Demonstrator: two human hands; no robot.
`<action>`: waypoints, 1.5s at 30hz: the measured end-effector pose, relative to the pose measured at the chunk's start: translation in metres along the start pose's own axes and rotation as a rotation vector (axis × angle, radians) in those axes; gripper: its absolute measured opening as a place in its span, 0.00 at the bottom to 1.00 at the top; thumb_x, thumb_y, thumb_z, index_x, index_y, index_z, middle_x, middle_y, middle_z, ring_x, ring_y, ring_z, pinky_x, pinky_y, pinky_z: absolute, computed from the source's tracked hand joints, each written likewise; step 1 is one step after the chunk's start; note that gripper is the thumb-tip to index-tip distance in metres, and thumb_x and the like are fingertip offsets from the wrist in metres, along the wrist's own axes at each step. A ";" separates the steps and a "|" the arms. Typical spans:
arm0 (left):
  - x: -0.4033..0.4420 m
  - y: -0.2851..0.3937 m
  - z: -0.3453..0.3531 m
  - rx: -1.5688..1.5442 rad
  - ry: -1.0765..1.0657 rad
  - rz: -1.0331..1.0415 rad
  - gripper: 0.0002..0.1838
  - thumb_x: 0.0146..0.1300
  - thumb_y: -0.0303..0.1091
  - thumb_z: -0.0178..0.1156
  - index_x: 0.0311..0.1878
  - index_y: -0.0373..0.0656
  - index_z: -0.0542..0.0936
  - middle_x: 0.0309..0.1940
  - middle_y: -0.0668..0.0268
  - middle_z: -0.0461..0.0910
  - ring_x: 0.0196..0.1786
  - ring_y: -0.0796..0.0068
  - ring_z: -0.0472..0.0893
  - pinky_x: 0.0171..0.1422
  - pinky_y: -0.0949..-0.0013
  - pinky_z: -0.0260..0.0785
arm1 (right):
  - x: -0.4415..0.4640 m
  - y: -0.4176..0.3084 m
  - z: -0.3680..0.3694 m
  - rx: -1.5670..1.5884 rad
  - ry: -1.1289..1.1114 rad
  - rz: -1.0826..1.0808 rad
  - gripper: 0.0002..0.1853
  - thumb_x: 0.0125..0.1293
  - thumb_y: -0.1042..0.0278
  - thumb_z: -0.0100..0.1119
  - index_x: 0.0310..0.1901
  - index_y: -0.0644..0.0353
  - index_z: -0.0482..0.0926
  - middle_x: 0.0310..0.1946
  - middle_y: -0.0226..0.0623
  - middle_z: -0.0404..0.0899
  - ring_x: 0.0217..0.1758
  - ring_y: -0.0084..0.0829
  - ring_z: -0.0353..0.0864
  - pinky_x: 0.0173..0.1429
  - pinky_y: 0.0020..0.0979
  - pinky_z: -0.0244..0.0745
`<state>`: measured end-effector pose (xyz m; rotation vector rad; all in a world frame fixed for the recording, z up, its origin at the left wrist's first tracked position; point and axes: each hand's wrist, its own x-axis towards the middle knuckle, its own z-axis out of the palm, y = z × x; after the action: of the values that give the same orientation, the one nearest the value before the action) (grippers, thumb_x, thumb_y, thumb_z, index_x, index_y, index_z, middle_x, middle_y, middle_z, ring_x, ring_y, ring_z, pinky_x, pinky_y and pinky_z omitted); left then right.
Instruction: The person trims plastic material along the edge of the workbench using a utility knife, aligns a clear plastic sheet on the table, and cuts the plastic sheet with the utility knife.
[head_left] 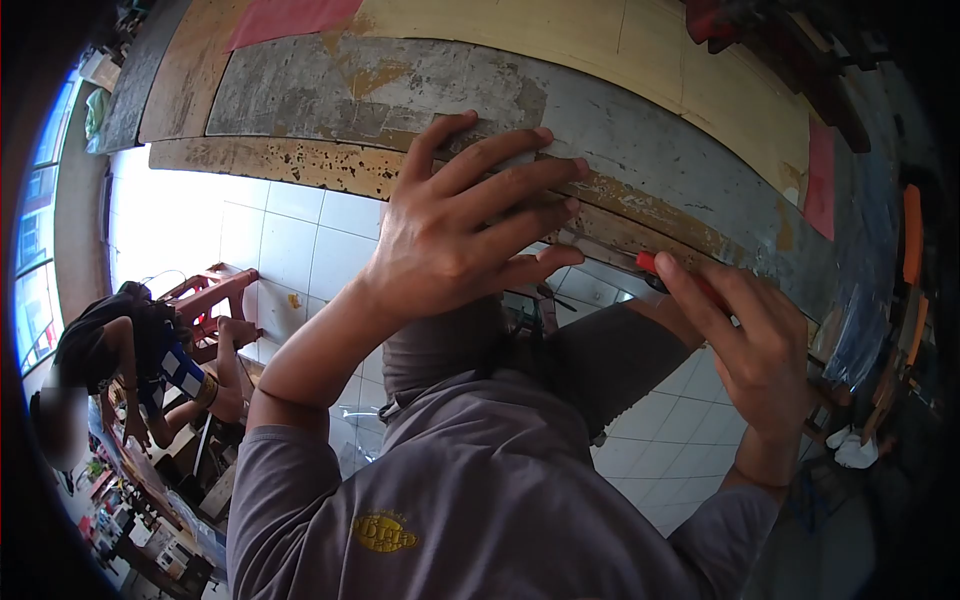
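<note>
My left hand (460, 225) lies over the front edge of a worn workbench (640, 130), its fingers spread and fingertips on the scratched grey top. The wooden edge strip (310, 165) of the bench runs beneath it. To the right, my right hand (745, 340) is closed around a slim tool with a red and black handle (648, 262), held close to the bench edge. The tool's working end cannot be made out. Part of the edge under my left palm is hidden.
Yellowish sheet (560, 30) and a pink strip (820, 180) lie on the bench. A dark red clamp-like object (780, 60) sits at the far right. Clear plastic (855, 335) hangs at the right end. Another person (150, 350) is at the left beside a red stand (215, 300).
</note>
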<state>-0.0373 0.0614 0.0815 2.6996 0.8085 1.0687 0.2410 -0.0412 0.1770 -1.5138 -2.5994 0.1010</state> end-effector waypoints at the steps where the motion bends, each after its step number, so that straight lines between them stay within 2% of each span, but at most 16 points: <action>1: 0.000 0.000 0.000 0.002 0.000 0.002 0.20 0.52 0.54 0.82 0.45 0.57 0.90 0.59 0.74 0.90 0.67 0.63 0.85 0.74 0.46 0.68 | 0.000 0.000 0.000 -0.003 -0.003 0.000 0.29 0.66 0.71 0.66 0.70 0.44 0.85 0.42 0.32 0.81 0.39 0.29 0.85 0.40 0.35 0.83; 8: 0.001 -0.001 -0.001 0.007 -0.004 0.017 0.21 0.52 0.53 0.81 0.45 0.56 0.89 0.59 0.74 0.89 0.67 0.62 0.85 0.73 0.46 0.68 | 0.000 0.002 -0.005 -0.024 -0.020 -0.008 0.29 0.66 0.70 0.65 0.70 0.44 0.84 0.42 0.31 0.82 0.39 0.28 0.84 0.39 0.34 0.81; 19: 0.001 0.000 -0.001 0.018 -0.008 0.013 0.20 0.52 0.53 0.81 0.43 0.56 0.89 0.59 0.74 0.90 0.67 0.63 0.85 0.73 0.47 0.67 | -0.005 0.003 -0.009 -0.007 -0.051 0.013 0.28 0.67 0.71 0.65 0.70 0.45 0.84 0.42 0.31 0.82 0.39 0.28 0.85 0.42 0.36 0.84; 33: 0.001 0.000 0.000 0.037 -0.015 0.009 0.20 0.52 0.54 0.81 0.43 0.56 0.89 0.59 0.75 0.90 0.67 0.63 0.84 0.75 0.49 0.67 | -0.013 0.008 -0.014 -0.024 -0.049 0.006 0.28 0.66 0.69 0.69 0.69 0.46 0.85 0.38 0.30 0.80 0.37 0.28 0.84 0.40 0.35 0.83; 45: 0.003 0.001 -0.002 0.063 -0.040 0.029 0.19 0.53 0.53 0.81 0.43 0.56 0.88 0.59 0.74 0.90 0.66 0.63 0.85 0.72 0.50 0.69 | -0.020 0.013 -0.017 -0.007 -0.044 0.020 0.28 0.65 0.69 0.70 0.69 0.46 0.85 0.39 0.30 0.81 0.37 0.28 0.83 0.39 0.35 0.82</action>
<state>-0.0366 0.0620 0.0850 2.7836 0.8126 1.0076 0.2644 -0.0525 0.1905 -1.5571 -2.6222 0.1288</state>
